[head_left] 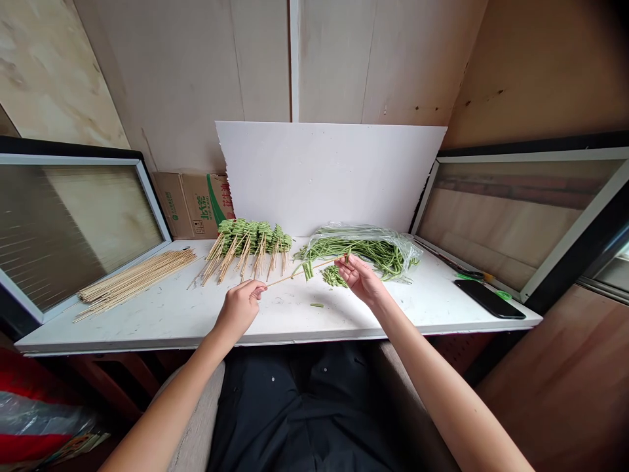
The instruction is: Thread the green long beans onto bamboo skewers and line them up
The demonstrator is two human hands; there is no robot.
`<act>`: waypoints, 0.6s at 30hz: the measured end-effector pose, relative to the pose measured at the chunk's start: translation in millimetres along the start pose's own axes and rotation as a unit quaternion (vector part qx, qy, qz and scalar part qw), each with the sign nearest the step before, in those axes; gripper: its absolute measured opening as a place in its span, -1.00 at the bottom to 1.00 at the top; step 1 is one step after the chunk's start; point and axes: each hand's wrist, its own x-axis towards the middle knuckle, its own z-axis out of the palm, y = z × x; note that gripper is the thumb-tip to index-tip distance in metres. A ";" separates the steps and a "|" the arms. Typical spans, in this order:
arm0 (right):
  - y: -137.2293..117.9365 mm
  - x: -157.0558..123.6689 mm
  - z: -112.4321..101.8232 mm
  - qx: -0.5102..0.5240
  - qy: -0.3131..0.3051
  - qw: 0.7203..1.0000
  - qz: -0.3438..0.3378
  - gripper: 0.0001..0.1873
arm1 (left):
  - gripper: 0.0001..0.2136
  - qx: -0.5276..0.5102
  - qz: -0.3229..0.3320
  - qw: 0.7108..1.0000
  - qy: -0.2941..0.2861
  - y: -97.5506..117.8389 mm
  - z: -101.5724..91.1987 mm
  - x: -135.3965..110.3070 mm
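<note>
My left hand (242,307) is closed around the blunt end of a thin bamboo skewer (282,280), which slants up to the right. At its far end, the fingers of my right hand (361,278) pinch a short piece of green bean (348,257). A few cut bean lengths (308,270) show right by the middle of the skewer; whether they are threaded on it I cannot tell. Below and behind the right fingers lies a small pile of cut bean pieces (334,278). Long green beans (363,250) lie in an opened clear plastic bag (409,244) just beyond.
Filled bean skewers (253,237) are stacked at the back left, beside a cardboard box (189,204). Bare bamboo skewers (140,275) lie on the left of the white table (275,324). A black phone (489,298) rests at right. Glass-panelled frames (521,216) flank both sides.
</note>
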 end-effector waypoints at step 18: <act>-3.1 2.3 6.6 -0.045 0.070 0.995 -0.048 -0.62 | -0.63 0.036 0.027 0.999 0.000 -9.6 1.7 -3.7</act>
